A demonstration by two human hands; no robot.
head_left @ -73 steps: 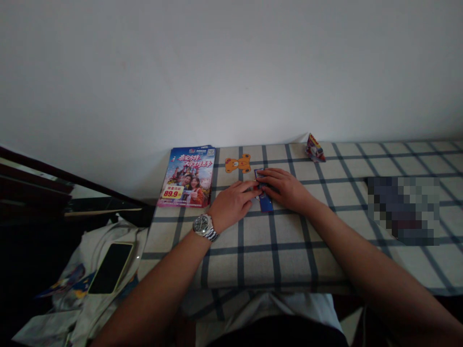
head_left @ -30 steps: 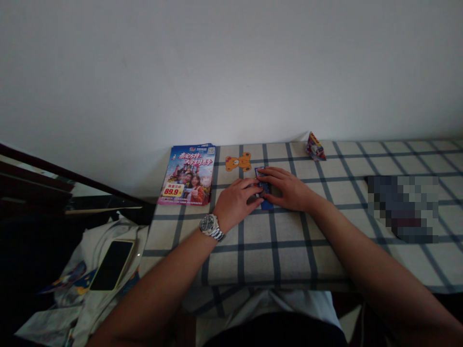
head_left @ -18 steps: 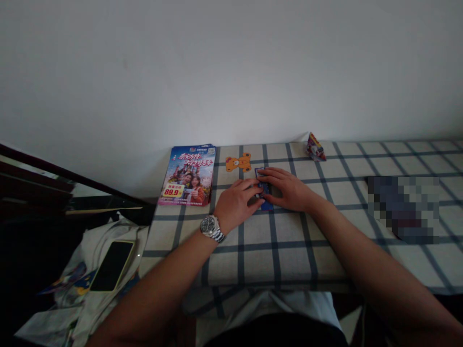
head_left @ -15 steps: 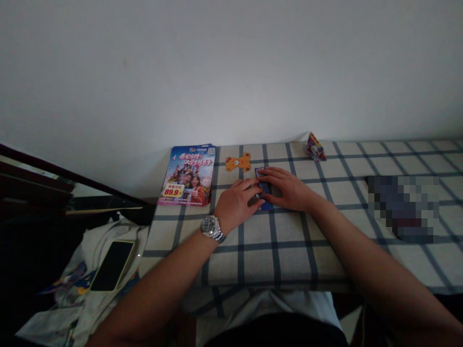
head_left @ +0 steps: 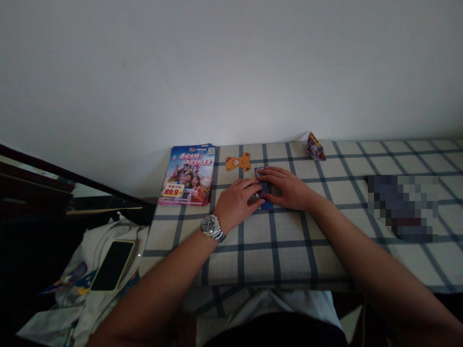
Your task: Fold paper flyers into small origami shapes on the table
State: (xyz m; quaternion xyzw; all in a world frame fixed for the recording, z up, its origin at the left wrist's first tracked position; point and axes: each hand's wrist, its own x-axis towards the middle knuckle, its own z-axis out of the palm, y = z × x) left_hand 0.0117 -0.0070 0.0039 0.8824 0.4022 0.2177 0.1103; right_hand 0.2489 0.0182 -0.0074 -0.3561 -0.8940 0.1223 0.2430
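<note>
Both my hands rest on a small folded flyer point(head_left: 266, 205), a narrow blue strip of printed paper flat on the tablecloth. My left hand point(head_left: 237, 203), with a metal watch point(head_left: 209, 225) at its wrist, grips the strip's left side with bent fingers. From the right, my right hand point(head_left: 284, 188) holds the same strip, fingers together over its upper part and thumb lower down. The fingertips of the two hands nearly meet and cover the middle of the paper.
A stack of printed flyers point(head_left: 190, 176) lies left of my hands, beside a flat bear cutout point(head_left: 238, 162). A folded paper triangle point(head_left: 315, 147) stands near the wall. A blurred-out dark item point(head_left: 401, 207) lies right. A phone point(head_left: 113, 265) rests on a bag point(head_left: 74, 308) lower left.
Almost nothing differs. Both hands stay on the folded paper, with at most a tiny shift of the fingers.
</note>
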